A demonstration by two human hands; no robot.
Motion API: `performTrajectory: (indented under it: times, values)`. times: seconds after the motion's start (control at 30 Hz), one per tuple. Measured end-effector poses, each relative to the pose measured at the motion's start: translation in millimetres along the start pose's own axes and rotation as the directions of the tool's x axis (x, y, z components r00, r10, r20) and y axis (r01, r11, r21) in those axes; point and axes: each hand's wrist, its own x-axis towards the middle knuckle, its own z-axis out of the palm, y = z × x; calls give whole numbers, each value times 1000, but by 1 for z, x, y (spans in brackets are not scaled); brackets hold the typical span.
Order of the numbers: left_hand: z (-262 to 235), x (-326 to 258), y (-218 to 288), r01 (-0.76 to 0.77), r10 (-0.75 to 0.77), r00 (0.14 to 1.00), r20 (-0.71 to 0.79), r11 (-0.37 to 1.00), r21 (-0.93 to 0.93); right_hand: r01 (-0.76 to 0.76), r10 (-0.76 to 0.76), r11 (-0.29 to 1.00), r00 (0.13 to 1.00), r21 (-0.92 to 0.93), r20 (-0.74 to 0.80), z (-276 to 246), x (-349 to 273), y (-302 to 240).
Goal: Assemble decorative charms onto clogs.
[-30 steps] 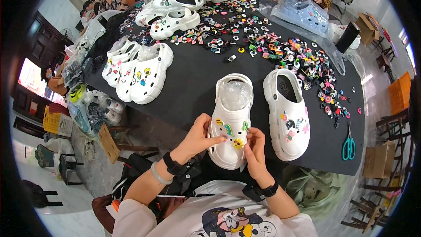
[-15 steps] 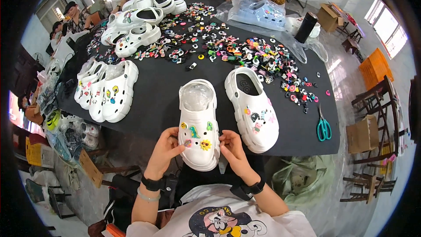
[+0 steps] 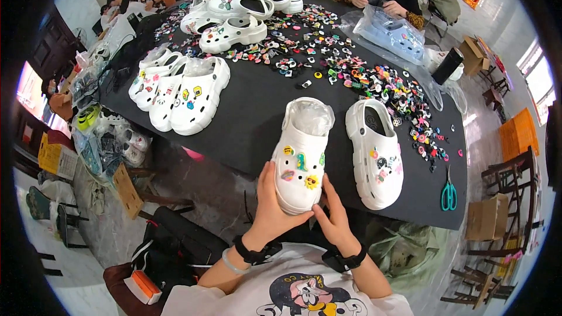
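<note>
At the table's near edge, a white clog (image 3: 300, 134) points its toe toward me, its opening stuffed with clear plastic. Colourful charms, among them a green dinosaur charm (image 3: 301, 162) and a yellow sun charm (image 3: 311, 182), sit on its upper. My left hand (image 3: 271, 206) grips the clog along its left side, thumb stretched under the toe. From the right, my right hand (image 3: 335, 217) holds the toe end, thumb near the tip. Just right of it lies another white clog (image 3: 380, 190) with charms on its upper; no hand touches that one.
Scattered charms (image 3: 389, 88) cover the far and right parts of the black table (image 3: 257, 102). Several decorated clogs (image 3: 202, 96) stand at left, with more piled behind. Teal scissors (image 3: 448, 195) lie at the right edge. Across the table a person handles a bagged blue clog (image 3: 398, 35).
The whole view has swung, shifting the table contents. My left thumb has left the charm beside the toe and lies under it; my right hand has closed in on the clog's toe.
</note>
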Motion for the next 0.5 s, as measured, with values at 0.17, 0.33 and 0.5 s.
performTrajectory:
  times: [0.17,0.33,0.5]
  values:
    - [-33,15,-20,26,-26,999,-26,1000,-18,39,-42,998,997,44,60,25,32,-13]
    - [-35,29,-72,55,-68,994,-86,988,-147,150,-133,977,984,-149,122,42,68,-7]
    - [-37,20,-70,111,-98,981,-168,991,72,309,-229,864,944,-397,237,25,54,-44]
